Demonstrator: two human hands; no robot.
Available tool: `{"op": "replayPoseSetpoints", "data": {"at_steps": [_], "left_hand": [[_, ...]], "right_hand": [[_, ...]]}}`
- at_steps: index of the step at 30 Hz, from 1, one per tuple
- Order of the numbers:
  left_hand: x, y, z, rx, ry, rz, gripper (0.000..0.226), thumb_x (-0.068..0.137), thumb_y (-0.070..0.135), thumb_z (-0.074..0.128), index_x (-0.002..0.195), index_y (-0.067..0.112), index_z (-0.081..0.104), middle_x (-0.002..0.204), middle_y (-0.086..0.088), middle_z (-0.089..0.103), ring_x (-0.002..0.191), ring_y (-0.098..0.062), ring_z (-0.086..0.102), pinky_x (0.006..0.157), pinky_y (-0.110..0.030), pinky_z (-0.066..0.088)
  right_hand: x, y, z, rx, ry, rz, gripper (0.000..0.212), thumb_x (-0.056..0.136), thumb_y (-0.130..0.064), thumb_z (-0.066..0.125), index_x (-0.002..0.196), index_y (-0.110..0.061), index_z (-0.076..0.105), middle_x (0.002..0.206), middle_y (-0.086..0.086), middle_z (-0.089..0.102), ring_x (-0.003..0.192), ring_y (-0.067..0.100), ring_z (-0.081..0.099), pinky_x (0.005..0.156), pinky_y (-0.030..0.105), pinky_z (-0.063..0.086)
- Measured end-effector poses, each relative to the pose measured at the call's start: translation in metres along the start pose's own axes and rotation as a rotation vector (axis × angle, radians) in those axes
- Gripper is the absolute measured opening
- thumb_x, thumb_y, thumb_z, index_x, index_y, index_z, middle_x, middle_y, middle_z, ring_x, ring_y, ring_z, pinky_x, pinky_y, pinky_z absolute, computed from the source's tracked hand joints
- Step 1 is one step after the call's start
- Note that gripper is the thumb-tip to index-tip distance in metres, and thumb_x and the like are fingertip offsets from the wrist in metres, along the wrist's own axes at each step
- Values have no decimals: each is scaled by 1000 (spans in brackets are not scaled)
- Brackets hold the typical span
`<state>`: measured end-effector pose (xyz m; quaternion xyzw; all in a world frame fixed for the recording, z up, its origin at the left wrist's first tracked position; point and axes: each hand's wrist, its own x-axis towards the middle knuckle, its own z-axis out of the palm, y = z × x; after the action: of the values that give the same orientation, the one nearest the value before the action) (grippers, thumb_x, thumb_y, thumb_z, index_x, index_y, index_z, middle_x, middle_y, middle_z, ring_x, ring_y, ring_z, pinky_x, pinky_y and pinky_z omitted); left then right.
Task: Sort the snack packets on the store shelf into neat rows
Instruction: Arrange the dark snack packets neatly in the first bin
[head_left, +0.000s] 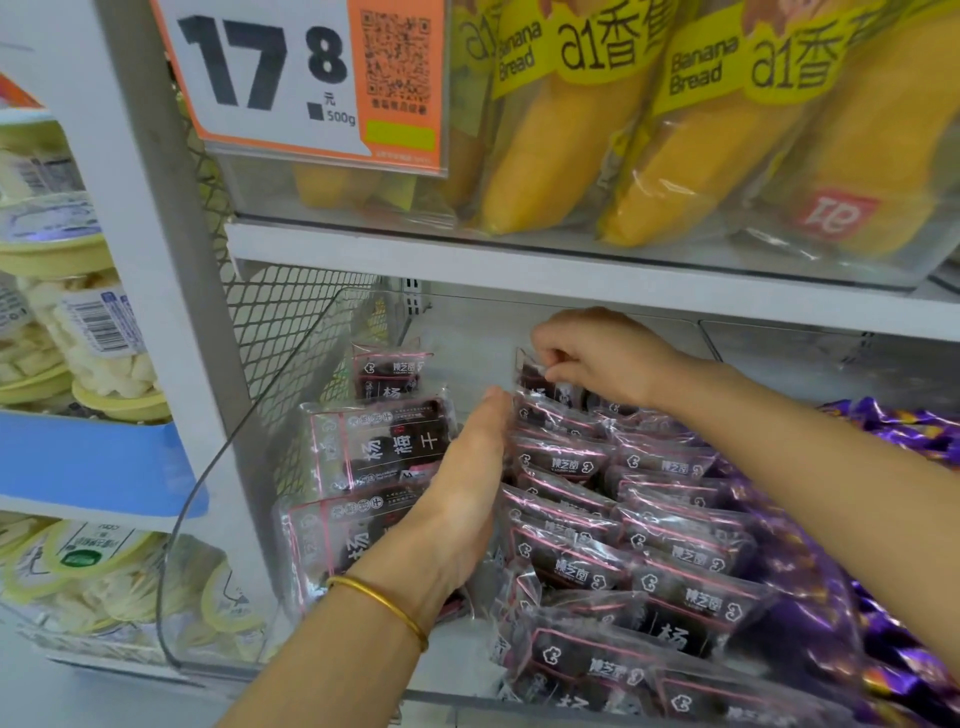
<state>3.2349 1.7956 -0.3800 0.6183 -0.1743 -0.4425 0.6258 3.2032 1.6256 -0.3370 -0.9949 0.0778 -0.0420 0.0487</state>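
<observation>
Rows of snack packets (566, 561), dark with pink lines, fill a clear bin (218, 467) under a white shelf board (519, 254). Left of the left hand's fingers there are three: two lie flat, one behind the other, with long axes running left to right and the print turned on its side. The third stands upright further back.

Right of those fingers stand two rows, roughly a dozen packets in all, though the overlap prevents an exact count. Each leans on the one behind, long axis across the bin and label facing forward and up. The rows themselves run front to back.

The left hand (462, 493) is flat, its fingers (491, 415) straight and together, set edge-on in the gap between the flat packets and the nearer row. One gold bangle (382, 603) circles that wrist.

The right hand (608, 358) is at the back of that row, its fingers (553, 358) curled and pinching the top edge of the rearmost packet (535, 376), which stands upright.

Above the fingers sit at least four yellow banana bread packs (561, 156) and one price tag (270, 73). Purple wrappers (904, 426) lie to the right of the right arm.
</observation>
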Motion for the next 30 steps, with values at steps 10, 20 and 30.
{"op": "replayPoseSetpoints", "data": {"at_steps": [10,20,30], "left_hand": [[0,5,-4,12,2,-11,60,96,56,16,147,25,27,151,3,31,140,-17,26,111,-36,16],[-22,22,-37,215,51,129,63,97,52,18,144,12,31,148,-3,37,132,-16,40,115,-34,26],[-60,33,-93,823,205,307,15,91,13,58,100,17,68,102,4,65,92,-9,61,78,-9,44]], "right_hand": [[0,1,-12,-31,-224,127,16,88,-4,53,97,-16,58,103,2,57,94,19,52,76,29,41],[9,-15,3,-233,-106,306,33,94,-38,50,113,-11,51,107,11,59,94,27,53,75,32,43],[6,-18,9,-12,44,347,20,84,-19,64,102,-26,60,109,-1,63,105,22,55,91,33,45]]}}
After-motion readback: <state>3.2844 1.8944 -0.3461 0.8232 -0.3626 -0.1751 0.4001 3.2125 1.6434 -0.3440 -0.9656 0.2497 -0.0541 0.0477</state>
